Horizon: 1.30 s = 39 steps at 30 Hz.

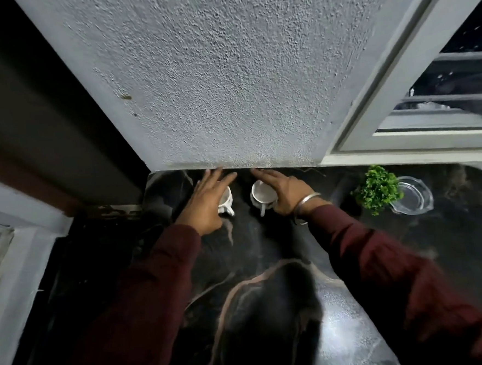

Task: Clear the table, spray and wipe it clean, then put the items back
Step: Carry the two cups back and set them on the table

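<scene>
At twelve o'clock a rough grey wall (227, 83) rises ahead of me. At two o'clock sits a window (438, 88) with a pale frame, and at ten o'clock a dark door frame (44, 124).

The scene is dim and cool-toned. A white glare patch sits on the glossy black marble tabletop (340, 318) in front of me, and my head's dark shadow falls beside it. The rough grey plastered wall (227, 83) is evenly lit and grainy. My maroon sleeves (397, 271) smear with motion blur — edges bend strongly, the white window frame (397, 71) leaning inward.
</scene>
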### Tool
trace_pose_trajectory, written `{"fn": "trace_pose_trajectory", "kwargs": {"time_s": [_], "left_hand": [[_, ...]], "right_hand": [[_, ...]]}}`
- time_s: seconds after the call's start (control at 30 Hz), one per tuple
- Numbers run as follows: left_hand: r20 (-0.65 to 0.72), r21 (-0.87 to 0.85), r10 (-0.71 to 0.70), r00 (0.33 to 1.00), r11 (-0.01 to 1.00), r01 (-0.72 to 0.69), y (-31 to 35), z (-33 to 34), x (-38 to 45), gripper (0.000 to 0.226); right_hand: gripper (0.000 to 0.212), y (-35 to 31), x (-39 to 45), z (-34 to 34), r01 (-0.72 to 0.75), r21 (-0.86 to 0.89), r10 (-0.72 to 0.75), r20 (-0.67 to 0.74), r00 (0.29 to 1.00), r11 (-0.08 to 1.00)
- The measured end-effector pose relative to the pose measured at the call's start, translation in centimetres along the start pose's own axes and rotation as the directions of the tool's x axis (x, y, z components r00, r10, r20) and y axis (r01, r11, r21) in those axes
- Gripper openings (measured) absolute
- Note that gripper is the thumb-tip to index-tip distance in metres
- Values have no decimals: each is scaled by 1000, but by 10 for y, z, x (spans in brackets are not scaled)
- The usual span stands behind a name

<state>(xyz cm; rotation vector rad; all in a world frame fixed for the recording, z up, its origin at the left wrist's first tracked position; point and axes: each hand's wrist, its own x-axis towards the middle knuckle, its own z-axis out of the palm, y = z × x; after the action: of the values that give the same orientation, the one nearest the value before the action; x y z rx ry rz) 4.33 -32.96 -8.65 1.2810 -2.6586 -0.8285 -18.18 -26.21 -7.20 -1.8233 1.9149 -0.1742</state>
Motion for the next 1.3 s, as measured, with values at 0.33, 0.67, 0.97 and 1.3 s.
{"fn": "trace_pose_trajectory", "kwargs": {"time_s": [0.33,0.67,0.97,1.3], "left_hand": [[-106,-222,-235,966,953,207,6,-1,-4,86],[41,-431,-236,971,872,230,-28,2,7,94],[-63,-386,-217,974,905,176,-23,7,6,82],[-126,-348,-240,963,919,183,-17,11,4,81]], "right_hand": [[84,-9,2,24,-118,224,151,-136,979,967],[74,-13,-1,19,-140,296,199,-177,964,945],[75,-15,-6,14,-87,359,167,-201,965,929],[67,-16,-9,17,-79,388,177,-224,958,918]]}}
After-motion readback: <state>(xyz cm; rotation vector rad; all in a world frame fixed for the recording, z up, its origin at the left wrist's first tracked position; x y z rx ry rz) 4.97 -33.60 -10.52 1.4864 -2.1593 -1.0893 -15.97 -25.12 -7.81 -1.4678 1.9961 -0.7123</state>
